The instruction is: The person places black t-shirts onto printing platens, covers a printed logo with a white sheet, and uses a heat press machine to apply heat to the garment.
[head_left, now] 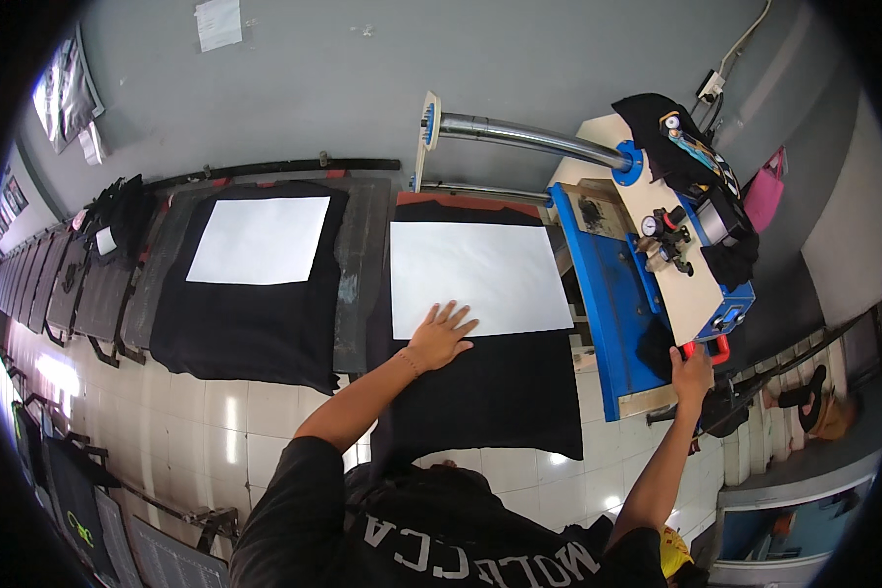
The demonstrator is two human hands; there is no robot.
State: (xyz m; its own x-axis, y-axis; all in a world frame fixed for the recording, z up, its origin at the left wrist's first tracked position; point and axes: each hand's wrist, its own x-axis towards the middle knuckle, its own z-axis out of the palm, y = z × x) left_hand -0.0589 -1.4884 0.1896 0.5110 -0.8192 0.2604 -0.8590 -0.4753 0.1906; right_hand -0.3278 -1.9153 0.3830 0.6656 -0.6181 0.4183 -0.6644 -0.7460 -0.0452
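My left hand (pixel 441 336) lies flat with its fingers spread on the lower edge of a large white sheet (pixel 490 269). That sheet covers the upper part of a black garment (pixel 480 392), which is spread on a board and hangs over its near edge. At the right, my right hand (pixel 693 374) is closed around the red handle (pixel 720 350) of a blue and cream heat press (pixel 612 304). The press head stands to the right of the garment, not over it. Part of the handle is hidden by my fingers.
To the left, a second black garment (pixel 235 338) lies on a board with another white sheet (pixel 260 240) on it. A row of dark boards (pixel 103 304) runs further left. Above, a steel column (pixel 529 137) crosses to the press. A pink bag (pixel 765 191) hangs behind it.
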